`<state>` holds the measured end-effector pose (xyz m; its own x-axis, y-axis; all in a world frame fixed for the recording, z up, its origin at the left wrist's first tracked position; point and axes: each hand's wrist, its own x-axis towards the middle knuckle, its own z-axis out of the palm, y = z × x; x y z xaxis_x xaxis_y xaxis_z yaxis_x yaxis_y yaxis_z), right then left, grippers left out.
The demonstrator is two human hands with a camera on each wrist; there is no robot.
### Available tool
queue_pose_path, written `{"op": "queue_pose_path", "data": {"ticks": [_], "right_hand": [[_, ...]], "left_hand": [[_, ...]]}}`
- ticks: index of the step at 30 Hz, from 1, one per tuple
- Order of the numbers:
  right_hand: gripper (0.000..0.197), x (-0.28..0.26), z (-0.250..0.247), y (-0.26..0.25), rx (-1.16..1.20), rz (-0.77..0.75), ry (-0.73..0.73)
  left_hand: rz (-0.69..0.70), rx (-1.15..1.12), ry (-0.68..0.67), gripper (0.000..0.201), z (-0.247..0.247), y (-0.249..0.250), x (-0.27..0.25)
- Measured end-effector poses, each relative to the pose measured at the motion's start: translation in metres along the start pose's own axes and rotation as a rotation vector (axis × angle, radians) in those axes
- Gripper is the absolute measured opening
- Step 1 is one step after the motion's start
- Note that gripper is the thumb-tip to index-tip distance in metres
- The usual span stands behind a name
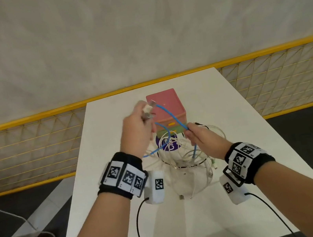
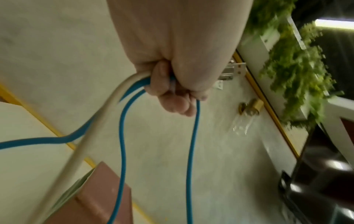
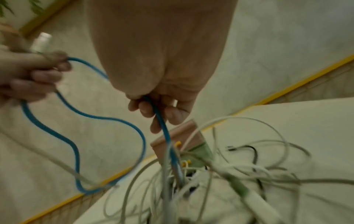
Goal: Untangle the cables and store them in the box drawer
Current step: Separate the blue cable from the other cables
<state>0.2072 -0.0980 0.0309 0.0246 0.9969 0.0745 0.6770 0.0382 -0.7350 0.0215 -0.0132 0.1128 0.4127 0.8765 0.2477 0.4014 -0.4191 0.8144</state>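
A blue cable loops between both hands above the table. My left hand is raised left of the pink box and grips the blue cable's end together with a white cable and metal plugs. My right hand pinches the blue cable lower down, just above a tangle of white cables. The box has stacked drawers, the lowest one green, all pushed in.
The white table runs away from me, with a purple round label in front of the box. A yellow-framed mesh railing stands beyond and beside the table. Thin black wires run from my wrist cameras.
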Motion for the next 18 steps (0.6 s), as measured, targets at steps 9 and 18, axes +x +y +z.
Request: {"op": "queue_pose_path", "data": {"ticks": [9,18], "right_hand": [[0.013,0.002,-0.003,-0.017,0.014,-0.16,0.055],[0.011,0.019,-0.02,-0.035,-0.132,-0.027,-0.144]], "left_hand": [[0.014,0.324,-0.449,0.036,0.013,-0.009,-0.01],[-0.042,0.475,-0.273,0.021,-0.017,-0.025,-0.013]]}}
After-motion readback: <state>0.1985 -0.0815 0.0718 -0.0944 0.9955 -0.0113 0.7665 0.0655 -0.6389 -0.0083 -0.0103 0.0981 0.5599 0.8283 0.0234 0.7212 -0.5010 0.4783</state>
